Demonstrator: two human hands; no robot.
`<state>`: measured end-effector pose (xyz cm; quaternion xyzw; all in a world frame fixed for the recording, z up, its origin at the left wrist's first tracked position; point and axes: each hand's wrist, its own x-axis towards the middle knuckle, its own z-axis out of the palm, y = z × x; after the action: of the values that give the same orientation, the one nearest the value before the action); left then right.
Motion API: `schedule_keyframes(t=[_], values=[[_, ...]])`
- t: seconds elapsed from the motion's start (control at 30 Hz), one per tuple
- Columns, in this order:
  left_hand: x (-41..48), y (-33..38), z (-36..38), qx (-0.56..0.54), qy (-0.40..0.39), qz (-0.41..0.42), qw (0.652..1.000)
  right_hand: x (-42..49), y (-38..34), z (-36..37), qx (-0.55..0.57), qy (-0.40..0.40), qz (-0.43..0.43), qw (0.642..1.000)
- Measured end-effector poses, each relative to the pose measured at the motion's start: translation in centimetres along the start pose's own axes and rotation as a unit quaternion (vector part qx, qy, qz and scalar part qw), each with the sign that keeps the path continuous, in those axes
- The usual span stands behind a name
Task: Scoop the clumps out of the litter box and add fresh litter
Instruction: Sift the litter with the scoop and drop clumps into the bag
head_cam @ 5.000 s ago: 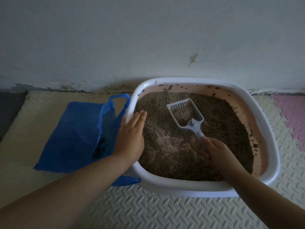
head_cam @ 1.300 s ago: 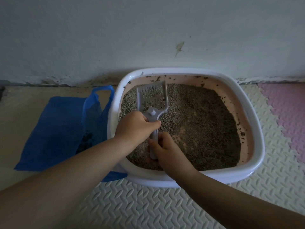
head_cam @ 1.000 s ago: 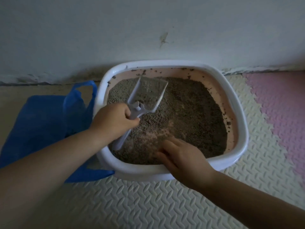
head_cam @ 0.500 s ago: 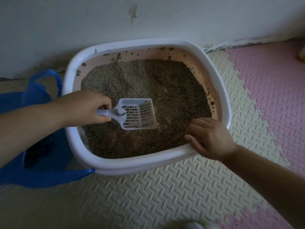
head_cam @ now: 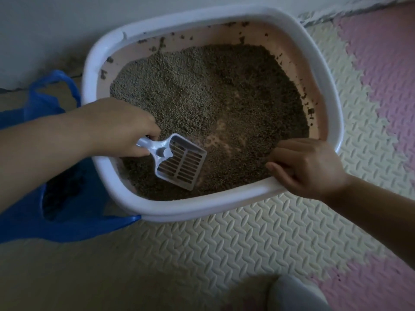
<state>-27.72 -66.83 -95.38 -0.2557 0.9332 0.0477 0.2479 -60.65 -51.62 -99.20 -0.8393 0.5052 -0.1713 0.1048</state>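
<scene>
The litter box (head_cam: 224,213) sat on a ridged foam mat (head_cam: 224,254) against the wall (head_cam: 56,23), with a blue bag (head_cam: 67,223) lying just beside its left edge. The left hand (head_cam: 121,129) held the scoop (head_cam: 179,163) with its fingers curled round the short handle, close to where it widens into the slotted head. The head hung over the near-left part of the litter (head_cam: 213,97), with no clump plainly showing in it. The right hand (head_cam: 307,167) gripped the near rim of the box at its right corner, fingers bent over the edge. The scoop looked like thin, stiff plastic, likely light enough to steer from the handle alone. The litter was loose and grainy and would probably sift through the slots, while clumps might crumble if shaken hard. The box, loaded with litter, was probably heavy for one hand, and its broad, smooth rim seemed the natural place to steady it. The pink floor of the box showed through mid-box, so the layer was thin there. The bag looked soft and limp, and its mouth might sag shut.
</scene>
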Motion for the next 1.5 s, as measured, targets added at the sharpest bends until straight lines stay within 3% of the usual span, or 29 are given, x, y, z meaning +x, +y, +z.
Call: schedule_keyframes(t=[0.1,0.43,0.93,1.2,1.5], values=[[-0.2,-0.2,-0.2,-0.003,-0.033,0.014,0.999,0.1,-0.1,-0.1,0.004,0.005,-0.008,1.0],[-0.5,0.1,2.0,-0.066,-0.027,-0.004,0.997,0.2,-0.2,-0.1,-0.002,-0.009,-0.014,1.0],[3.4,9.1,0.8,-0.146,0.012,-0.02,0.989,0.2,-0.2,-0.1,-0.008,-0.013,-0.002,1.0],[8.0,11.0,-1.0,-0.202,0.032,-0.035,0.978,-0.2,0.0,-0.2,-0.013,0.025,-0.008,1.0],[10.6,12.3,0.3,-0.279,0.09,-0.053,0.955,-2.4,2.0,-0.6,-0.033,0.123,-0.048,0.991]])
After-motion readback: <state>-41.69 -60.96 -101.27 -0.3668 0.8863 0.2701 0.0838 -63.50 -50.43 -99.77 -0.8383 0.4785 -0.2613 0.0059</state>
